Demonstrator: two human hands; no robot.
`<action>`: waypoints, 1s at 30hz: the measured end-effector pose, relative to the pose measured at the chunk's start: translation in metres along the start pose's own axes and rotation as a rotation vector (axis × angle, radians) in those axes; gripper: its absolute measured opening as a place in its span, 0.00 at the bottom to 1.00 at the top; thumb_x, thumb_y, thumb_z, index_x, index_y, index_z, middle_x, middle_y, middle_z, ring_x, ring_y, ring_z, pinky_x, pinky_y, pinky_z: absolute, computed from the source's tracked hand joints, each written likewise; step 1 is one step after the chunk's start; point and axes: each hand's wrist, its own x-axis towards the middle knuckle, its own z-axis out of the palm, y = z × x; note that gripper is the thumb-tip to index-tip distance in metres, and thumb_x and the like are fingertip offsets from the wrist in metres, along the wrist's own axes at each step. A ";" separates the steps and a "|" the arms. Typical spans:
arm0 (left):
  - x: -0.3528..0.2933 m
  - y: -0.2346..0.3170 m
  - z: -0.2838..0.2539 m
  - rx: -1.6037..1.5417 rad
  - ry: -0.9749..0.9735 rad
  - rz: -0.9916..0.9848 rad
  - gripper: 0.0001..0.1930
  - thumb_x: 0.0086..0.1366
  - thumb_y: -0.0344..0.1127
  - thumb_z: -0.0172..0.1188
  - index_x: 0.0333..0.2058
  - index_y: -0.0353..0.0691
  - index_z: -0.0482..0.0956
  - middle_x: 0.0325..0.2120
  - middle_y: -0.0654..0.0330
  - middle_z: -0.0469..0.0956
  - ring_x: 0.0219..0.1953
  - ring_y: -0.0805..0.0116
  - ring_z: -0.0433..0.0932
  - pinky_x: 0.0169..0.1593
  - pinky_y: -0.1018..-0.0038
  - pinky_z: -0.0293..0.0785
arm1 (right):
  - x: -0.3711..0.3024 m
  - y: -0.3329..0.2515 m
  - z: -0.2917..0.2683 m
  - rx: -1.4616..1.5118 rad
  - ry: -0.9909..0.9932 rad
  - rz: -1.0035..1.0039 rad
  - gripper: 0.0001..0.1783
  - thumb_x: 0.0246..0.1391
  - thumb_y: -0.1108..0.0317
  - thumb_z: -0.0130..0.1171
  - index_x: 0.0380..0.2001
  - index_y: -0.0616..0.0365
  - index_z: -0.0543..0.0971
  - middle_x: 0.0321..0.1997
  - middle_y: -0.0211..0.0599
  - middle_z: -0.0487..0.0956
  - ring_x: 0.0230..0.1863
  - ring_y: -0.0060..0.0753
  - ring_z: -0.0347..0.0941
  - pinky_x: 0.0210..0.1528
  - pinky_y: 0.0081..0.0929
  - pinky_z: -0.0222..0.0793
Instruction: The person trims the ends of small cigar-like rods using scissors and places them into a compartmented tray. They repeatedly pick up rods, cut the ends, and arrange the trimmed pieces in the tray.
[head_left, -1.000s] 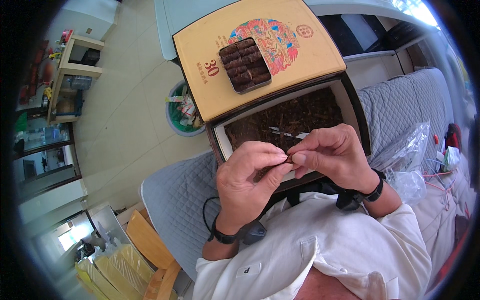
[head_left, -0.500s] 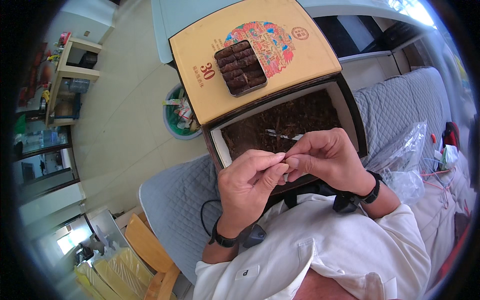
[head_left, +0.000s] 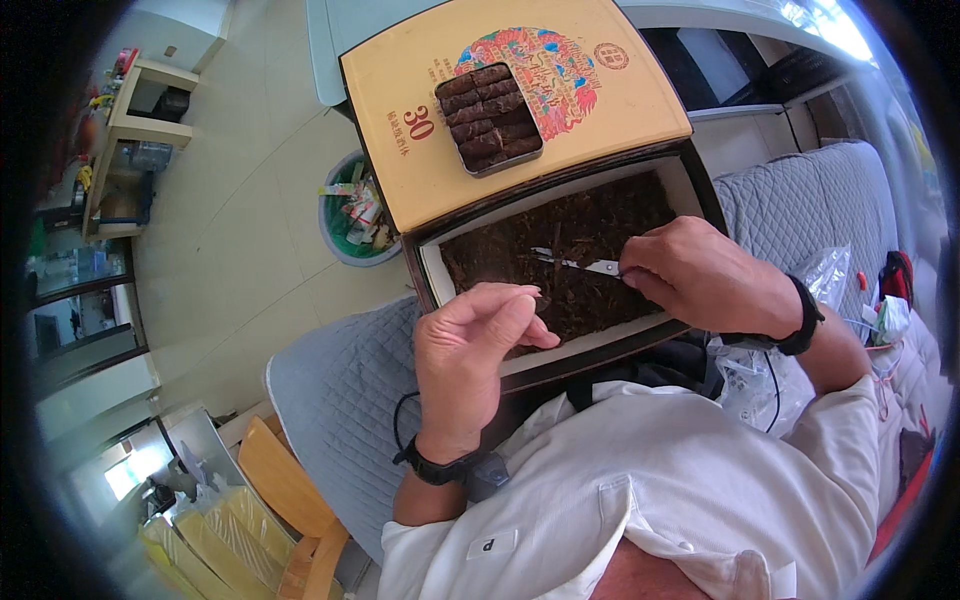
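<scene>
My left hand (head_left: pixel 470 350) is raised over the near left part of an open box (head_left: pixel 712 185), thumb and forefinger pinched together; whatever they hold is too small or hidden to make out. Over the box's right side, my right hand (head_left: pixel 695 278) has its fingers closed on a pair of scissors (head_left: pixel 600 266), whose handles they mostly cover. The metal blades point left, low over dark brown shredded leaf (head_left: pixel 600 215) that fills the box. On the yellow lid (head_left: pixel 400 190) rests a metal tin (head_left: pixel 508 160) holding several short dark brown rolls (head_left: pixel 500 108), like small cigars, in two columns.
Left of the box, a bin (head_left: pixel 330 235) with a green liner holds scraps. Grey quilted covers (head_left: pixel 345 390) lie on both sides of the box. Clear plastic bags (head_left: pixel 760 385) are by my right arm. A wooden chair (head_left: pixel 285 475) stands at the lower left.
My hands, together at the fingertips before, have parted. The right one has moved right and taken hold of the scissors lying in the box. The left has shifted slightly left.
</scene>
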 end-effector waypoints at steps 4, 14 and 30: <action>-0.001 0.003 -0.003 -0.107 0.038 -0.057 0.10 0.70 0.32 0.62 0.44 0.30 0.83 0.29 0.56 0.84 0.30 0.66 0.85 0.40 0.68 0.86 | 0.002 0.013 0.002 -0.208 -0.128 -0.039 0.09 0.56 0.73 0.61 0.38 0.68 0.78 0.34 0.52 0.80 0.37 0.55 0.79 0.40 0.44 0.75; -0.002 0.003 -0.007 -0.157 0.108 0.059 0.09 0.72 0.32 0.60 0.44 0.31 0.83 0.32 0.54 0.83 0.28 0.68 0.81 0.35 0.71 0.83 | 0.007 0.006 0.007 -0.510 -0.266 -0.104 0.15 0.52 0.72 0.61 0.41 0.71 0.76 0.31 0.53 0.81 0.33 0.50 0.83 0.34 0.41 0.78; 0.002 -0.006 0.002 -0.387 0.020 -0.138 0.10 0.73 0.33 0.59 0.45 0.33 0.82 0.38 0.55 0.82 0.35 0.71 0.82 0.41 0.72 0.85 | 0.009 0.022 -0.002 -0.307 -0.284 0.009 0.18 0.48 0.70 0.65 0.41 0.72 0.79 0.32 0.57 0.82 0.37 0.58 0.82 0.40 0.44 0.79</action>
